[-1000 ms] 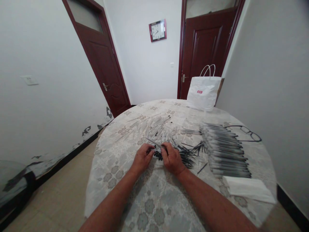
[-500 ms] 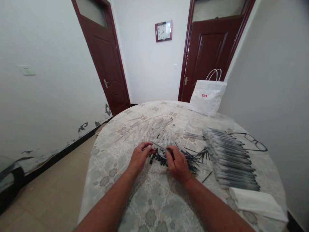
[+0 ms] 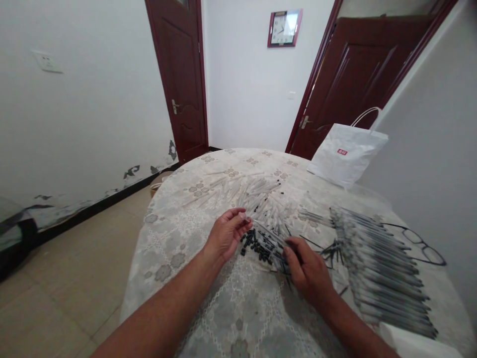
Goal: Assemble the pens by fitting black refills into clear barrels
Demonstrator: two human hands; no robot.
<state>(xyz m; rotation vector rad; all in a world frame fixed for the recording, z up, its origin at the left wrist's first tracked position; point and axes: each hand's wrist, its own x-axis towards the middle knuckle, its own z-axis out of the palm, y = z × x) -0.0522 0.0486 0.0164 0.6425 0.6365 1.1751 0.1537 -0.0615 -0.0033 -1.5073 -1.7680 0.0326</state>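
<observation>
Over the table, my left hand (image 3: 229, 233) pinches the end of a thin, translucent pen (image 3: 270, 232). The other end sits in the closed fingers of my right hand (image 3: 307, 263), so the pen slants down between them. Below the hands lie several small black caps (image 3: 257, 247). Thin dark refills (image 3: 334, 251) lie loose beside my right hand, partly hidden by it. Clear pen barrels (image 3: 261, 194) form a loose heap beyond my hands. To the right, a row of dark-filled pens (image 3: 387, 268) lies side by side.
A patterned cloth covers the round table (image 3: 164, 238). Eyeglasses (image 3: 423, 243) lie right of the pen row, with a white packet (image 3: 410, 343) at the near right. At the far right stands a white bag (image 3: 348, 154); a wall clock (image 3: 285, 28) hangs behind.
My head view has turned, shifting the scene to the right and tilting it. My hands have drawn farther apart, with the pen slanting between them.
</observation>
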